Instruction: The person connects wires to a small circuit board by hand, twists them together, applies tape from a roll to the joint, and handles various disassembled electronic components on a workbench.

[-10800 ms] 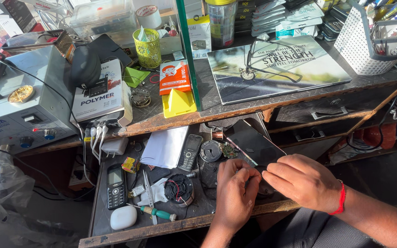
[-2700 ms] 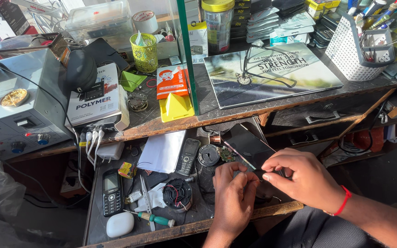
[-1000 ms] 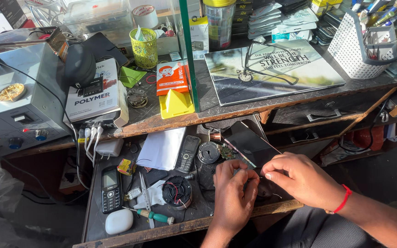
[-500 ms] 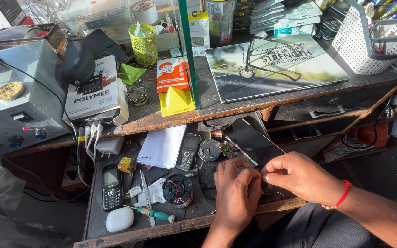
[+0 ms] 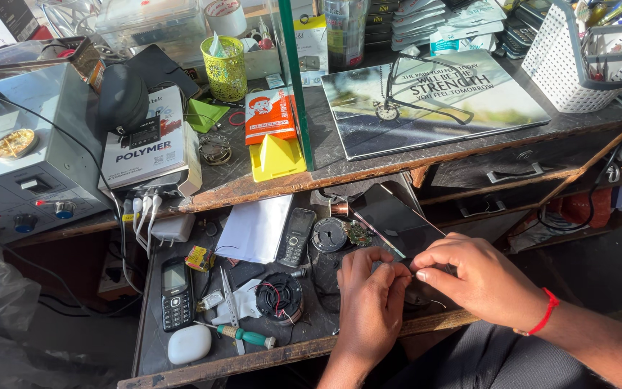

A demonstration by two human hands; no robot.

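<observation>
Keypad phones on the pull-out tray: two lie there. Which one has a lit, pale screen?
The left keypad phone, beside the white oval case. Its screen shows pale; the other phone, next to the white paper, is dark all over.

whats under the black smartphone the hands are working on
The black smartphone lies tilted on the pull-out tray, its near end covered by the left hand and right hand. What's beneath is hidden.

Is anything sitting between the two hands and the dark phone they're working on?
No. The left hand and right hand already meet at the near edge of the dark phone; nothing visible lies between. The fingertips hide the exact contact spot.
</observation>
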